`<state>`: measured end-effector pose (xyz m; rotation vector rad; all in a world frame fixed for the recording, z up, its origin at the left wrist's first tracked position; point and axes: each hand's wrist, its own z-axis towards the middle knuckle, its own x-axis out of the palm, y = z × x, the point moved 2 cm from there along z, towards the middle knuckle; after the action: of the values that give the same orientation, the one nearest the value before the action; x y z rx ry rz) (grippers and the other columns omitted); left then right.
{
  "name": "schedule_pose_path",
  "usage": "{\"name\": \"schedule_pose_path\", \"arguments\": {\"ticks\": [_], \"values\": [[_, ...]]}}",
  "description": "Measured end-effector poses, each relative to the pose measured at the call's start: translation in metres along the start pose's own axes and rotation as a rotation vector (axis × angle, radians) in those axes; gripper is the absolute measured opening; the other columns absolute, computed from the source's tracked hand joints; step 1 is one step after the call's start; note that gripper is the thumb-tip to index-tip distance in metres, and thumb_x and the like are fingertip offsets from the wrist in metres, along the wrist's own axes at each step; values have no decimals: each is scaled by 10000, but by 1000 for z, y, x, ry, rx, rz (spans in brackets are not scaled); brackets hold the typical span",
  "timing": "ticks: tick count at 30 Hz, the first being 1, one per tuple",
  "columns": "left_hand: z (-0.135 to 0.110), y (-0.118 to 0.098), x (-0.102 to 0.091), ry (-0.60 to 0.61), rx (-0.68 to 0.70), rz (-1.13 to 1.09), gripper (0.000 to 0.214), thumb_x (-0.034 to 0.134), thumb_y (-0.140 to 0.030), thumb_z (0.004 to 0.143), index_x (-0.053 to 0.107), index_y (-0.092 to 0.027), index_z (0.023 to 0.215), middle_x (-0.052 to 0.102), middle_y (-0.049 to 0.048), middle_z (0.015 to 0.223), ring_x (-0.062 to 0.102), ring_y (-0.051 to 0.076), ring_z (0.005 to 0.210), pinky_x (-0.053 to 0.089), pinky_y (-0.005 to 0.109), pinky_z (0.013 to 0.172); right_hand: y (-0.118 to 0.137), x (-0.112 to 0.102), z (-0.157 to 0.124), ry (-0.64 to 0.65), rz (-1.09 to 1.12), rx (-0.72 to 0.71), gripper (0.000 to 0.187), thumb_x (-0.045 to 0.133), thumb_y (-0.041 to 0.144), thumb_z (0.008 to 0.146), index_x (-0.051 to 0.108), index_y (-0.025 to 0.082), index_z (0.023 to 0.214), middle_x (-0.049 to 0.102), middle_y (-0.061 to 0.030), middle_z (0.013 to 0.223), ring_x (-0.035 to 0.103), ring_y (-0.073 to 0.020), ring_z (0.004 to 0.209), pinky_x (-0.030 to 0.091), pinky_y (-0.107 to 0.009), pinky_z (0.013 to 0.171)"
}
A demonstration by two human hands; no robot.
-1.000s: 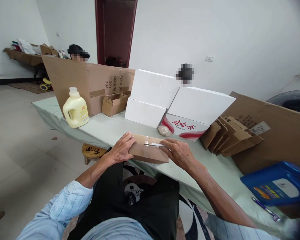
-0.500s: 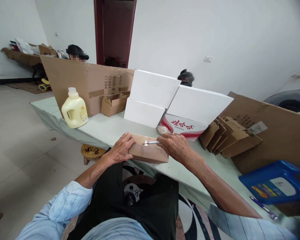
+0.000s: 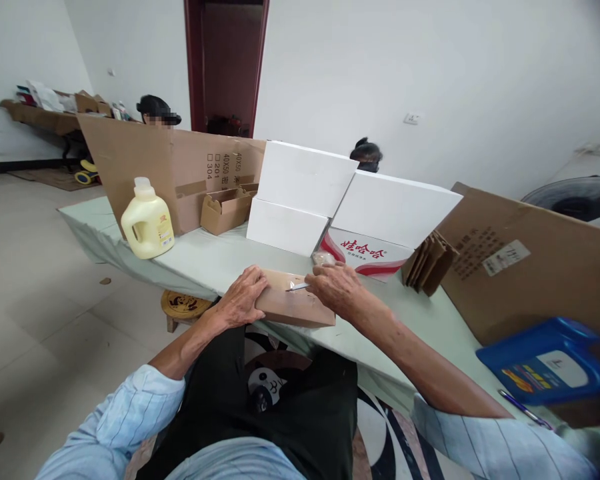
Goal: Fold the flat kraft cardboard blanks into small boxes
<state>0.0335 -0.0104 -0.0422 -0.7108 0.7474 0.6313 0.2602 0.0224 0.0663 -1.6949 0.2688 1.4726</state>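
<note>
A small brown cardboard box (image 3: 291, 309) lies at the near edge of the table (image 3: 220, 253). My left hand (image 3: 244, 301) rests on its left end, fingers curled over the top, holding it down. My right hand (image 3: 335, 288) is closed on a thin silvery blade (image 3: 297, 287) whose tip lies on the box's taped top.
A yellow jug (image 3: 147, 220) stands at the left. White boxes (image 3: 305, 193), an open carton (image 3: 225, 207) and tall cardboard sheets (image 3: 145, 160) line the back. Flat-folded cartons (image 3: 430, 260) and a blue container (image 3: 550, 363) sit right, with a pen (image 3: 523, 408). Two people sit behind the cardboard.
My right hand has slid left along the box top with the blade. The left hand has stayed put. The stack of folded cartons at the right looks thinner.
</note>
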Motion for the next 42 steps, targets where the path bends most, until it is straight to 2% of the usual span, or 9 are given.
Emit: {"name": "schedule_pose_path", "arguments": {"ticks": [10,15,19,22,25,29,33,38,42], "values": [[4,0,1,-9,3,51,501,876,-158,657,586,-208,1063,545,98,1180,504,335,1193,508,514,1074,-46,36,-45,-96,84,123,241,538,298,1072,740,226,961,756,-83,961,691,-221,845,334,-327,665],[3,0,-1,-27,-9,82,538,886,-164,654,590,-219,1100,547,94,1210,502,332,1207,499,512,1080,-87,125,-91,-445,384,298,357,441,463,1090,712,231,1107,757,-97,1041,699,-252,948,480,-338,772],[3,-3,-1,11,-15,127,585,902,-191,662,602,-216,1163,548,104,1248,494,343,1228,498,514,1070,-93,218,-128,-427,416,520,343,434,437,1032,702,237,954,758,-112,928,670,-290,868,504,-395,765],[4,-6,-3,44,-21,151,620,913,-213,669,610,-224,1211,545,107,1276,489,349,1243,497,513,1053,-88,253,-139,-451,421,583,349,423,426,1011,702,236,923,748,-136,888,653,-310,818,517,-441,762],[5,-10,-5,69,-44,168,619,910,-220,678,614,-243,1221,538,100,1285,491,344,1243,500,502,1019,-74,243,-128,-536,442,596,368,420,434,1034,712,213,1070,738,-155,983,666,-327,934,538,-482,874],[6,-15,-7,95,-67,193,543,893,-229,698,618,-245,1167,529,95,1282,494,331,1218,501,493,1001,-30,177,-90,-811,492,395,344,515,396,1067,644,216,1330,681,-162,1276,607,-326,1212,471,-507,1079],[3,-20,-11,110,-71,191,484,886,-235,709,635,-234,1122,526,97,1282,504,329,1214,503,489,1006,13,122,-55,-804,473,126,377,623,392,1041,624,220,1377,660,-147,1317,581,-327,1199,467,-480,1021],[8,-15,-23,155,-80,176,456,890,-328,753,660,-232,1135,575,101,1286,529,337,1235,509,482,1007,25,113,-40,-724,481,111,224,648,380,1036,671,202,1171,673,-116,1115,569,-297,1028,449,-430,879],[29,-5,-31,201,-8,99,331,696,-385,969,668,-257,1274,666,74,1218,579,294,1223,495,452,1039,22,114,-39,-684,524,97,111,621,320,1051,634,223,997,676,-77,1012,551,-266,969,412,-400,857]]}}
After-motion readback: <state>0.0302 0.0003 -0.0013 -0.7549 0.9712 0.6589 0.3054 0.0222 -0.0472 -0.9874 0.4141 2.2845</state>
